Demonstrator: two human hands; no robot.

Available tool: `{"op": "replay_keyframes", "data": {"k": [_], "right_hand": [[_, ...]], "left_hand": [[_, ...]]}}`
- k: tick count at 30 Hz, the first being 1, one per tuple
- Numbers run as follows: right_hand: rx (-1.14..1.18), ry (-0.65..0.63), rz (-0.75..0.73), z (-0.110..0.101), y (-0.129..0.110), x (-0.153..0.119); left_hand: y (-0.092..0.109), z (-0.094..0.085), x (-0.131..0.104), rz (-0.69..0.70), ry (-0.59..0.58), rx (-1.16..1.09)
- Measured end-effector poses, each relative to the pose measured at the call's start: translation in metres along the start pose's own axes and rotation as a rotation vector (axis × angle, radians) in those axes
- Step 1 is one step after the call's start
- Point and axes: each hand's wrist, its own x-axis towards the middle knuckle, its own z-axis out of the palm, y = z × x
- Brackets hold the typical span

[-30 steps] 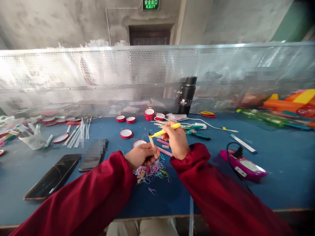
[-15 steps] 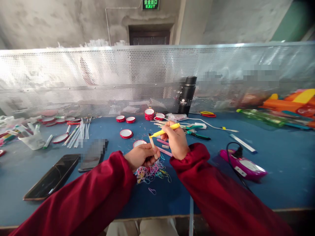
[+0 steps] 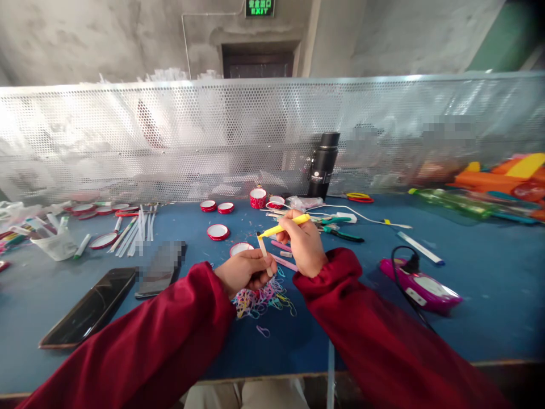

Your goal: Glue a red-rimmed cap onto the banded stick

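"Two items in hand: your left hand [image 3: 246,268] is pinching a pale stick [image 3: 263,248], your right hand [image 3: 305,245] is gripping a yellow marker [image 3: 273,230]."

"Where are you keeping the stick?"

"You're holding it tilted above the surface [image 3: 353,272], around mid-width, just beyond a pile of loops [image 3: 264,302] that's lying toward the near edge. Marker tip is meeting the stick's dark end, apparently touching."

"How far along are you getting?"

"One end is showing dark, with yellow at the tip contact. The length below is looking bare down to your grip, so I'm calling it partly coloured, end only. Not seeing how much is left."

"Containers around you?"

"White cup [image 3: 55,249] is standing near the left edge, holding several pens [image 3: 54,220]. Black flask [image 3: 322,167] is standing at the far edge, contents hidden. Green bottle [image 3: 460,204] is lying toward the far right corner, contents unclear. Red round piece [image 3: 258,198] is sitting toward the far edge; tin or stack, can't tell."
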Motion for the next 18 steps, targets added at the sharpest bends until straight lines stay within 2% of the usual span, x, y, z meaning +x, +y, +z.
{"op": "replay_keyframes", "data": {"k": [18], "right_hand": [[0.006,-0.007,0.003,0.0001,-0.0002,0.0005]], "left_hand": [[0.0015,0.0011,-0.0010,-0.008,0.009,0.007]]}}
